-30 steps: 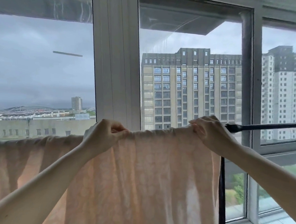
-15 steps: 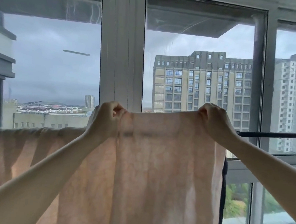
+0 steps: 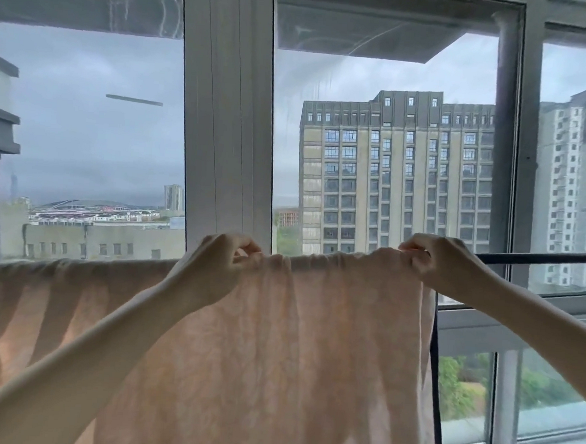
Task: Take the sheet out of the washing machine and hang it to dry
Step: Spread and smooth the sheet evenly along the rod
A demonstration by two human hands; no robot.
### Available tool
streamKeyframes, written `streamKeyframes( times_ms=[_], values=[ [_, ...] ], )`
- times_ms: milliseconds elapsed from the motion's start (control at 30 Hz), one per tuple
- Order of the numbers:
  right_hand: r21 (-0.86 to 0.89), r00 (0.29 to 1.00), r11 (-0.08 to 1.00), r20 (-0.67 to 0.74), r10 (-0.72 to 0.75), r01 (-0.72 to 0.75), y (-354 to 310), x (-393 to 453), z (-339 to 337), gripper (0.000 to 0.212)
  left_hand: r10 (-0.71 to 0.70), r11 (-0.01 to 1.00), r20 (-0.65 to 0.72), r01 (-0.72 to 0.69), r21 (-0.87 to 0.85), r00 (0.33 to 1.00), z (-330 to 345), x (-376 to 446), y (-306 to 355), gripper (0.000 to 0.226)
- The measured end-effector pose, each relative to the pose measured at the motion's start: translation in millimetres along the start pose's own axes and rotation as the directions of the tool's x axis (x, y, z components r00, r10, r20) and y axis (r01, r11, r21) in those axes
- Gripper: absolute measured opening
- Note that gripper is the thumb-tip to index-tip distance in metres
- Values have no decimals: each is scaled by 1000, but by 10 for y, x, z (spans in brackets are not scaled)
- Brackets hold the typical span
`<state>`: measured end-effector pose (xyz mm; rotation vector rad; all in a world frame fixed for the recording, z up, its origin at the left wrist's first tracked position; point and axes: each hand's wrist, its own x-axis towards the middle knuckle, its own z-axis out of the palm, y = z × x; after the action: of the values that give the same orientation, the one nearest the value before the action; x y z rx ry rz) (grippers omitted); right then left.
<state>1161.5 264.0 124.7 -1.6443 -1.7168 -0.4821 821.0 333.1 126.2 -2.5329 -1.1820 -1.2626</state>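
- Change vs. half a second earlier: the top edge of the sheet [image 3: 277, 341] between the hands, then lifted clear above the rod line and stretched flat, now sits lower at rod height and is bunched into small gathers.
- Bare rod [image 3: 540, 258] end, with its dark cap, now shows at 3 o'clock of the right hand; earlier it ran out of frame.
- Left hand [image 3: 216, 268]: fingers curled, pinching the sheet's top edge, as before.
- Right hand [image 3: 443, 265]: fingers curled, pinching the top edge near the sheet's right border, as before.
- Sheet location: draped over the horizontal rod, spanning from the frame's left edge to just short of the rod's bare section; hangs straight down toward 6 o'clock.
- Sheet material: thin pale peach fabric, translucent against the daylight, faint mottled weave, soft vertical folds; diagonal creases on the portion at 9 o'clock of the left hand.
- Rod: slim, black, round-section, smooth.
- Black upright pole [image 3: 435, 385] descends beside the sheet's right border.
- Window frame [image 3: 228, 115]: pale, ribbed, vertical mullion at 12 o'clock of the left hand; glass streaked.
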Motion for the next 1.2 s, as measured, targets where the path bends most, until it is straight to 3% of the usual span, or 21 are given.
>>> streamKeyframes(
  times_ms=[167,333,500,600,667,800,933,1033,1100,1200],
  values=[
    [-17,999,999,16,-28,28,-125,-12,74,17,-24,987,4,23,162,1000,-232,-228,-360,18],
    [-49,998,997,16,-59,59,-316,7,234,22,44,986,-61,-33,164,997,-320,-304,-566,13],
    [-152,987,976,-13,-159,155,-532,-52,338,47,77,993,-226,-55,104,971,-239,-250,-541,7],
    [-94,967,963,9,-255,254,-727,-38,450,42,99,992,-244,-78,96,965,-142,-173,-457,9],
    [-22,963,965,-49,-263,263,-840,-15,481,33,126,991,-247,-113,69,961,-72,-120,-397,10],
    [93,966,968,-136,-218,231,-921,85,474,13,153,988,-257,-157,2,954,70,-14,-230,11],
    [53,971,987,-198,-137,150,-856,176,416,16,145,983,-266,-169,-72,953,198,90,-16,12],
    [83,963,996,-270,17,5,-717,186,358,17,125,967,-221,-168,-189,967,246,142,159,14],
    [45,978,998,-202,47,-39,-659,160,329,17,147,960,-152,-178,-215,977,228,105,221,14],
    [5,993,998,-101,-66,67,-759,138,292,15,171,977,-82,-179,-112,982,94,-11,101,19]
  ],
)
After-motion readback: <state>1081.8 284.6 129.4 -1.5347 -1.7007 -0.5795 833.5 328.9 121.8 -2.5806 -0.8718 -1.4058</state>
